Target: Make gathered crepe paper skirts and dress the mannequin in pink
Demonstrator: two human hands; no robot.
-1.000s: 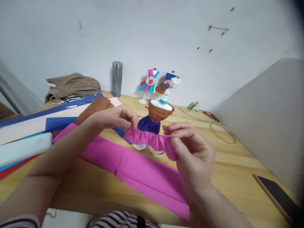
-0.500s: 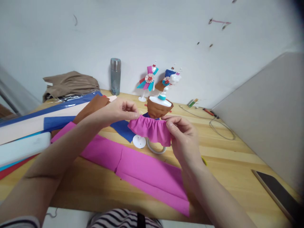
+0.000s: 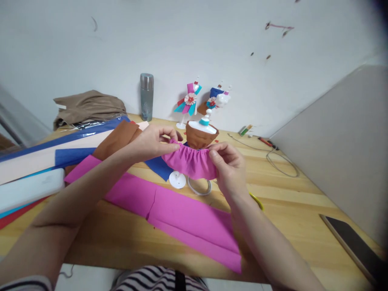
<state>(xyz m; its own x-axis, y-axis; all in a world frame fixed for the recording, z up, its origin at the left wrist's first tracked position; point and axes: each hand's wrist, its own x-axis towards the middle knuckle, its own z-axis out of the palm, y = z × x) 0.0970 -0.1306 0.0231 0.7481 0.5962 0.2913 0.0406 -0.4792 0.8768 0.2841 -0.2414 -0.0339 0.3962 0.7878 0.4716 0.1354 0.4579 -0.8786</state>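
Work table: Wooden table (image 3: 291, 206) supports the materials.
Flat stock: Flat pink sheet (image 3: 188, 218) lies nearest the wearer, ungathered; a crosswise line marks its middle.
Display form: Small bust form (image 3: 200, 128) stands beyond the hands, wrapped in brown material (image 3: 201, 138); no pink piece shows on it.
Workpiece: Gathered pink strip (image 3: 192, 163) is suspended between both hands, above the table. Pleating appears complete along the visible upper edge; whether the folds are secured cannot be told.
Left grip: Left hand (image 3: 155, 141) pinches one upper end.
Right grip: Right hand (image 3: 232, 167) pinches the opposite end.
Loose parts: White ring (image 3: 199, 193) and white disc (image 3: 177, 180) lie below the strip in view.
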